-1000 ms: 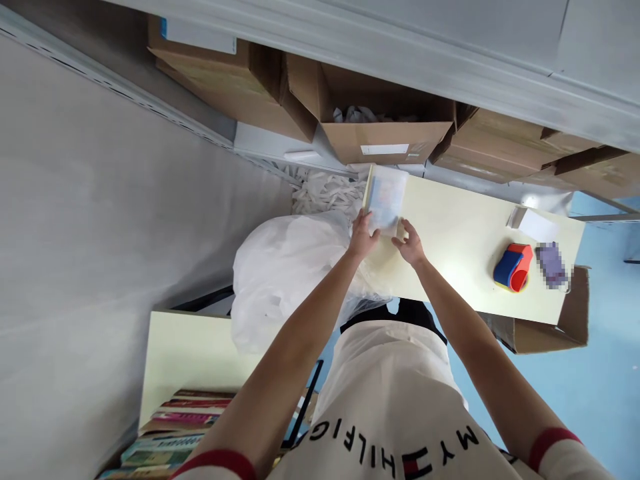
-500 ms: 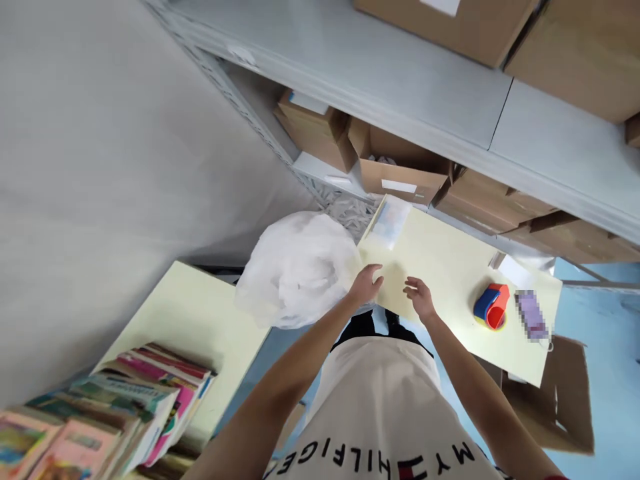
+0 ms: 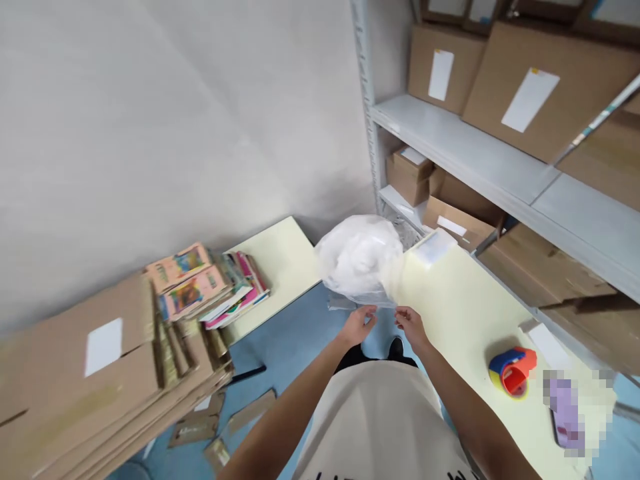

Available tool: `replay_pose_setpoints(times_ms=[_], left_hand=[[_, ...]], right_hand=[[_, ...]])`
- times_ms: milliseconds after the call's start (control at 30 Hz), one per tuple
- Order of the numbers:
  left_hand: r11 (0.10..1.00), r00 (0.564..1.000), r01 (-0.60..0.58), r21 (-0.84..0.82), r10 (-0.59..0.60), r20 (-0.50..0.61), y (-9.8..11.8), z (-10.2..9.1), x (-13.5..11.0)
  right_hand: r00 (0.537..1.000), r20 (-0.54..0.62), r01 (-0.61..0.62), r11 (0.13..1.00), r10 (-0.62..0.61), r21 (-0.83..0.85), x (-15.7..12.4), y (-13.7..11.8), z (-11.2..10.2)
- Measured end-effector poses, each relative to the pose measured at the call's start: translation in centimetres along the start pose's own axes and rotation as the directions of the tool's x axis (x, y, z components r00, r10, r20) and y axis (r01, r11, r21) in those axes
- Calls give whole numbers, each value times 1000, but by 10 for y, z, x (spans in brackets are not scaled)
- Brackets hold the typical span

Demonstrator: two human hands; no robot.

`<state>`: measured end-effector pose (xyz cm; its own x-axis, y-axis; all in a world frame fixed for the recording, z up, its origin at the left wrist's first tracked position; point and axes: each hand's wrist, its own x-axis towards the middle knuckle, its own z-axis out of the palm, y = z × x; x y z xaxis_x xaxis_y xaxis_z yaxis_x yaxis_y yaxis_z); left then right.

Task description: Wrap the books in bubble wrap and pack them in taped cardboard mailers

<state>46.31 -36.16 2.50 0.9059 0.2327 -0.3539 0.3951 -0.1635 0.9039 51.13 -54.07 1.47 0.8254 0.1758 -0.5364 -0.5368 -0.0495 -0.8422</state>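
My left hand [image 3: 359, 325] is in the air just below the front edge of a big white plastic bag [image 3: 357, 253]. Its thumb and fingers are apart, with nothing between them. Close by, my right hand [image 3: 411, 325] hovers beside the left edge of a pale yellow table [image 3: 450, 313], its fingers loosely curled and apart, holding nothing visible. The bag is puffed up and stands between two tables. A clear plastic packet [image 3: 436, 247] lies on the far corner of the right table.
A red and blue tape dispenser [image 3: 513, 372] and a pixelated purple phone [image 3: 567, 413] rest on the right table. Shelves [image 3: 470, 143] with cardboard boxes rise behind. Stacked books [image 3: 193, 280] and flattened cartons [image 3: 75, 360] are on the left; cardboard pieces [image 3: 200, 423] lie on the floor.
My view has turned left, bringing the book stack and cartons further into sight. Both hands have come away from over the table to the front of the bag, still empty.
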Motion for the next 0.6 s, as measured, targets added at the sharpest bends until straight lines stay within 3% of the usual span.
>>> replay_pose_setpoints(times_ms=[167, 267, 367, 500, 600], left_hand=[[999, 976, -35, 37, 42, -213, -21, -53, -52], [996, 947, -28, 80, 52, -318, -41, -96, -92], [999, 890, 13, 35, 4, -455, -70, -144, -137], [986, 758, 56, -155, -143, -636, -119, -201, -196], [937, 592, 25, -347, -294, -750, -152, -236, -237]], right_hand=[[982, 186, 59, 994, -42, -91, -8, 9, 53], [948, 316, 102, 983, -50, -150, -16, 18, 102], [902, 429, 153, 966, -51, -206, -35, 29, 161], [836, 548, 204, 944, -30, -260, -73, 51, 236], [757, 653, 239, 921, 22, -308, -100, 69, 283]])
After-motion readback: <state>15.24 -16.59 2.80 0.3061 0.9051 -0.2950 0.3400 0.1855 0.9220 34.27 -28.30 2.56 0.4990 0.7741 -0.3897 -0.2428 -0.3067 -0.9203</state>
